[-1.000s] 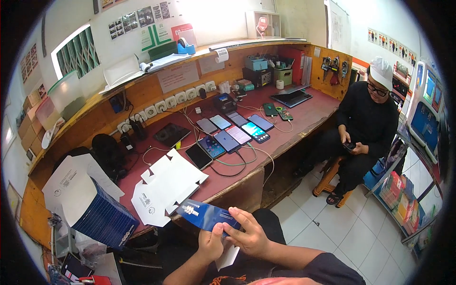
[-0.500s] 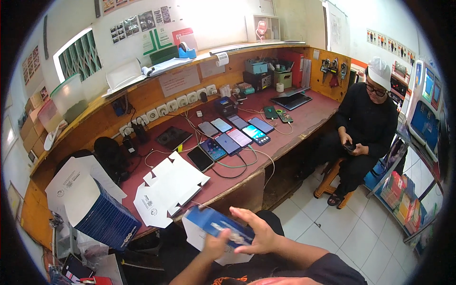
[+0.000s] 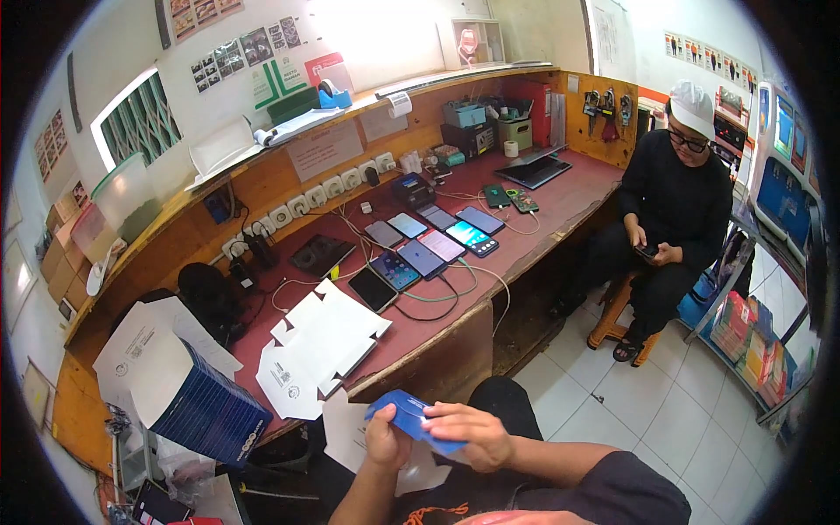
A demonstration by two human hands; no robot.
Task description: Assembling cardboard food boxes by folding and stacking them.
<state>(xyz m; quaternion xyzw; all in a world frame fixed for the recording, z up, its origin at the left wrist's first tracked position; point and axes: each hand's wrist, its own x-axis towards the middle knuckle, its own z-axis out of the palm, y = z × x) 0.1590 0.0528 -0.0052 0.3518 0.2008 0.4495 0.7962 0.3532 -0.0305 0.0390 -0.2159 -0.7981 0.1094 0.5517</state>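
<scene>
Over my lap I hold a blue folded carton with pale print, tilted away from me. My left hand grips its left end, thumb up along the edge. Across its right part lies my right hand, fingers closed over the top. Beneath them an unfolded white carton sheet rests on my lap, partly hidden by my hands. Another flat white die-cut carton lies on the desk's front edge. To the left stands a thick stack of blue cartons, with white inner sides showing on top.
Several phones with charging cables lie on the red desk. A black tablet-like device and a laptop are farther back. At right a seated person in black handles a phone. A shelf with colourful packs stands beyond.
The blue carton has turned in my hands, its outline now shorter and bent. My right hand's fingers, spread and raised before, have come down onto it.
</scene>
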